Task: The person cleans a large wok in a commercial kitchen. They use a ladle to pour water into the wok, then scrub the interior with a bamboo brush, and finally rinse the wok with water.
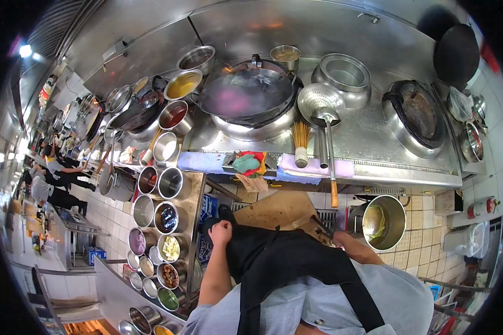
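My left hand [221, 232] is curled shut beside my black apron [293, 255], with nothing visible in it. My right hand [340, 239] is low at my other side, at the end of a long dark object [323, 225]; whether the fingers grip it is unclear. Just right of that hand stands a deep steel pot [396, 222] with pale green pieces in liquid. Ahead of me a big dark wok [243, 94] sits hazy on its burner ring, with a pinkish glow across it. A perforated steel skimmer [318, 100] and a wooden-handled ladle [332, 167] lie right of it.
A bamboo wok brush [301, 142] and bundled cloths [249, 163] lie along the stove's front edge. At left, a steel counter [197, 197] holds several ingredient pots. A second burner [419, 113] stands right. Other people [58, 188] stand far left. Cardboard [272, 208] covers the floor.
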`<state>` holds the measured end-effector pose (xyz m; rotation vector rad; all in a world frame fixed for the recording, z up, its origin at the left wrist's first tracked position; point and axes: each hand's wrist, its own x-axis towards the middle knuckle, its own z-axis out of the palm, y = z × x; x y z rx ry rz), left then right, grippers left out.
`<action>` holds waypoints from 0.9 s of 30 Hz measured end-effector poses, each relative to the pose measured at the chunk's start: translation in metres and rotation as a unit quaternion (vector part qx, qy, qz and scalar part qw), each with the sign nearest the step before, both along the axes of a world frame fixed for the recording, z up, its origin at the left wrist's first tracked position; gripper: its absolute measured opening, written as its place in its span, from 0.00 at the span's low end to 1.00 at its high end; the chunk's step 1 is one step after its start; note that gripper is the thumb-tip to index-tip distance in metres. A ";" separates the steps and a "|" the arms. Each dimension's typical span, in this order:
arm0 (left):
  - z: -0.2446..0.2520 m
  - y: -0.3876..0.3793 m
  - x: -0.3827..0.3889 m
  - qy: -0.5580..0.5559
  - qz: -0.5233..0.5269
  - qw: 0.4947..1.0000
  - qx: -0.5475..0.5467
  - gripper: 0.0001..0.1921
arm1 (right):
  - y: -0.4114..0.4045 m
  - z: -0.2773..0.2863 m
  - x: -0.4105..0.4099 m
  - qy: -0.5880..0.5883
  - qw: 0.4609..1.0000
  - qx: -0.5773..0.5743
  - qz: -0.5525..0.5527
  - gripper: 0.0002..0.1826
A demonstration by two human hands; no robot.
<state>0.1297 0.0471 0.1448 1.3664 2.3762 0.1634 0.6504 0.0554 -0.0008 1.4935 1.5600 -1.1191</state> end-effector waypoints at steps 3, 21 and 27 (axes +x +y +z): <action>0.002 0.000 0.000 -0.003 0.001 1.000 0.006 0.12 | 0.002 -0.008 -0.010 0.004 0.998 -0.024 -0.050 0.08; -0.005 0.005 0.003 0.008 -0.007 1.000 0.022 0.10 | 0.032 0.008 -0.020 0.039 0.998 -0.045 -0.012 0.11; -0.005 0.007 0.006 -0.008 -0.008 1.000 0.010 0.10 | 0.020 0.003 0.000 0.028 0.995 -0.034 -0.091 0.09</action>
